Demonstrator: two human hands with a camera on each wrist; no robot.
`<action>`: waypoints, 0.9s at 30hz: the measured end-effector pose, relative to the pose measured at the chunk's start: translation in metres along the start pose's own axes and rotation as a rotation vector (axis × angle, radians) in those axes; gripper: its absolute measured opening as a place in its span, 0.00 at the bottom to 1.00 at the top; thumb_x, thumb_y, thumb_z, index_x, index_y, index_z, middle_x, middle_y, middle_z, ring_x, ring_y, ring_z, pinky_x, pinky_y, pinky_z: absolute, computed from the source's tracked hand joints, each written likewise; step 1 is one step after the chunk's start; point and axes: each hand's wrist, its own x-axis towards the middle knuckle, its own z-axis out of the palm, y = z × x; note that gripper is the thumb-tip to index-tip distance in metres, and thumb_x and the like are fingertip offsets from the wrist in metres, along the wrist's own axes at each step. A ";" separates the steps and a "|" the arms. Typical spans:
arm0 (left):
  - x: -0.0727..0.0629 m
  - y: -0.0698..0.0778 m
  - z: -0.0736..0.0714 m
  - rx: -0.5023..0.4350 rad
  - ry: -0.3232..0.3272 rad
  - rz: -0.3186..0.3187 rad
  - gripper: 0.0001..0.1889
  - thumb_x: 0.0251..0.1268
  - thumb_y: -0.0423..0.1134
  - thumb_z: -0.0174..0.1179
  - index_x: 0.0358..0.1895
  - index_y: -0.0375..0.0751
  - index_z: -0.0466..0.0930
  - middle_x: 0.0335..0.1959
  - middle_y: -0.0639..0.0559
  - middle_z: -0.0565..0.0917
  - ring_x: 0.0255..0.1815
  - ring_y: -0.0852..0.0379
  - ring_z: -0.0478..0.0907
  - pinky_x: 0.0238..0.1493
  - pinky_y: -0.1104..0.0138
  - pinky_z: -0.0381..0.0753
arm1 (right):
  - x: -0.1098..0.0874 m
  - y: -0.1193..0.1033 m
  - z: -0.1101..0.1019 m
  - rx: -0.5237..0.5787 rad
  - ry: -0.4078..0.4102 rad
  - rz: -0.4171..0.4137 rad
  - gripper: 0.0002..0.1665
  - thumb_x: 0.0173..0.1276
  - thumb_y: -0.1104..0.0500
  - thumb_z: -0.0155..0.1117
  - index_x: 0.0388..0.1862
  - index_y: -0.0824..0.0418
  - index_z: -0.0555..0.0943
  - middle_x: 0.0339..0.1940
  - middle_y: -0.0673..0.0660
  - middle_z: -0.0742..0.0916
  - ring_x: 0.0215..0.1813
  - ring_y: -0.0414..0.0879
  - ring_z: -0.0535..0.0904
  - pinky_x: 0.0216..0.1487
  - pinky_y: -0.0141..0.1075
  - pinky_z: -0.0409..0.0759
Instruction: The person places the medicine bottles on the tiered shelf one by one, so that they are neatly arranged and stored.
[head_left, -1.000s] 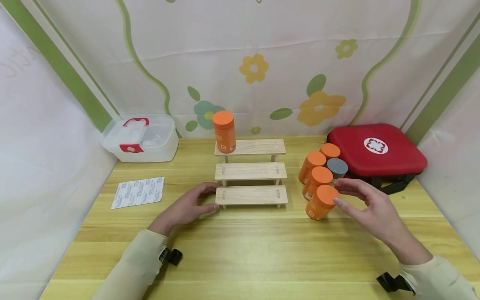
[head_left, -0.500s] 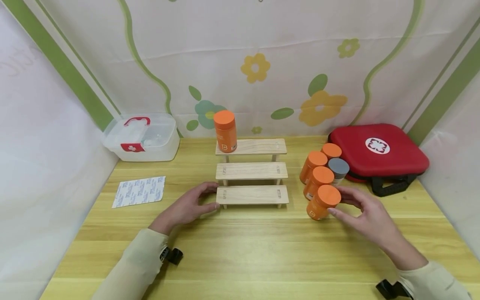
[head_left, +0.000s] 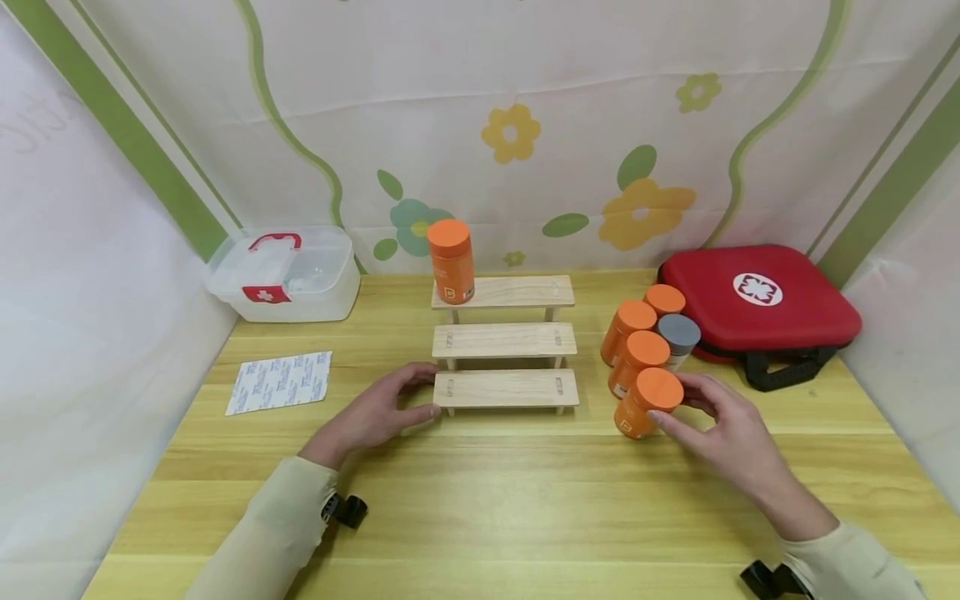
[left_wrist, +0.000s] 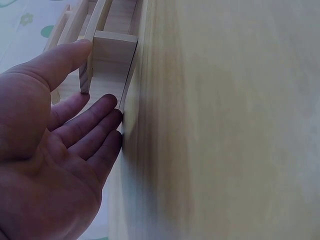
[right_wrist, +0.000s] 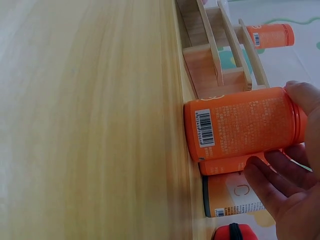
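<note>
In the head view, my left hand (head_left: 386, 407) is at the left end of the lowest step of a three-step wooden display stand (head_left: 506, 388). Its thumb lies along the front edge, the index finger toward the back edge; the other fingers extend loosely. My right hand (head_left: 731, 433) holds the nearest orange pill bottle (head_left: 636, 414) by its upper part, thumb in front, fingers behind. That bottle stands upright on the table; its barcode label shows in the right wrist view. More orange-capped bottles (head_left: 628, 329) and a grey-capped bottle (head_left: 679, 335) cluster behind it.
Another orange bottle (head_left: 452, 262) stands on the top step at the left. A red first-aid case (head_left: 757, 292) lies behind the bottles. A clear first-aid box (head_left: 322, 287) and a printed blister sheet (head_left: 279, 383) are at the left.
My right hand has closed in on the nearest bottle, its thumb coming round to the front and fingers behind the cap. The left hand stays at the stand.
</note>
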 end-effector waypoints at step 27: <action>-0.001 0.002 0.000 0.000 0.004 -0.008 0.34 0.74 0.48 0.71 0.78 0.46 0.70 0.77 0.44 0.78 0.81 0.39 0.70 0.85 0.40 0.63 | 0.000 -0.004 0.001 0.015 -0.001 0.017 0.33 0.55 0.72 0.85 0.61 0.66 0.84 0.54 0.32 0.83 0.55 0.17 0.80 0.54 0.13 0.80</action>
